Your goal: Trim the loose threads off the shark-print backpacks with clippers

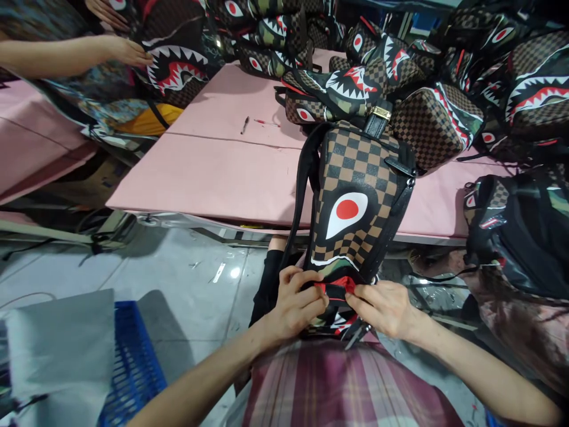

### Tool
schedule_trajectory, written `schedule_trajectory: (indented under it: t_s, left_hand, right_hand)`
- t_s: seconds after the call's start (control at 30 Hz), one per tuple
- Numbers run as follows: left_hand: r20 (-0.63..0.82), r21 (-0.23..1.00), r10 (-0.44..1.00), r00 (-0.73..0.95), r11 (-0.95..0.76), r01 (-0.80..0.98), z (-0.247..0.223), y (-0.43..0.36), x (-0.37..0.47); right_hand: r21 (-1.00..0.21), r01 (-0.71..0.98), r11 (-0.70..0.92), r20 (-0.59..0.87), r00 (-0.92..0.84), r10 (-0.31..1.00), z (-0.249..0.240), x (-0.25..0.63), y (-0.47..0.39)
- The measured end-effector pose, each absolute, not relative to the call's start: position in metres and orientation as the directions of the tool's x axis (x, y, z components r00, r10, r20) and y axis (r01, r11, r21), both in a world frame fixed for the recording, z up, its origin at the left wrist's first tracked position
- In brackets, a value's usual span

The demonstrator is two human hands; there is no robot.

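Note:
A brown-and-black checkered backpack (pixel 355 172) leans from the table edge down to my lap, its side with a red-and-white eye facing up. My left hand (pixel 299 301) is closed on the edge of a red-lined opening (pixel 340 289) low on the bag. From the other side, my right hand (pixel 381 305) pinches the same opening, its fingers curled inward. Between the hands runs a black strip along the opening. Below my right hand a pointed metal tool (pixel 354 337) sticks out; its other end is hidden, and I cannot tell what bears it.
More shark-mouth backpacks (pixel 438 121) are heaped across the back and right of the pink table (pixel 213 172). Two pens (pixel 245 125) lie on it. At left, a co-worker's arm (pixel 75 56) reaches to another bag. A blue crate (pixel 133 362) stands on the floor.

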State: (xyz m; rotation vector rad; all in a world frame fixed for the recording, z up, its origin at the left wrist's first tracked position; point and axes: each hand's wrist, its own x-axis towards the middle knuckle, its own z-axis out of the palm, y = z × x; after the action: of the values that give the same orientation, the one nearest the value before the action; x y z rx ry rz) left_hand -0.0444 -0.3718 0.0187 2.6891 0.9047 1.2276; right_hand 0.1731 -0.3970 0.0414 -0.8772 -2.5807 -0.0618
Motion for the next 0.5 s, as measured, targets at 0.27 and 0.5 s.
schedule_trajectory:
  t_s: [0.27,0.5]
  left_hand:
    - [0.648,0.419,0.566,0.510,-0.824,0.382,0.016,-0.359,-0.048]
    - [0.606,0.392,0.591,0.533,-0.804,0.447,0.035,-0.363,-0.033]
  right_hand:
    - [-0.363,0.545,0.756,0.243,-0.728,0.641,0.055,0.174,-0.385]
    - [-0.496,0.473,0.728,0.382,-0.634,0.672,0.052,0.186,-0.377]
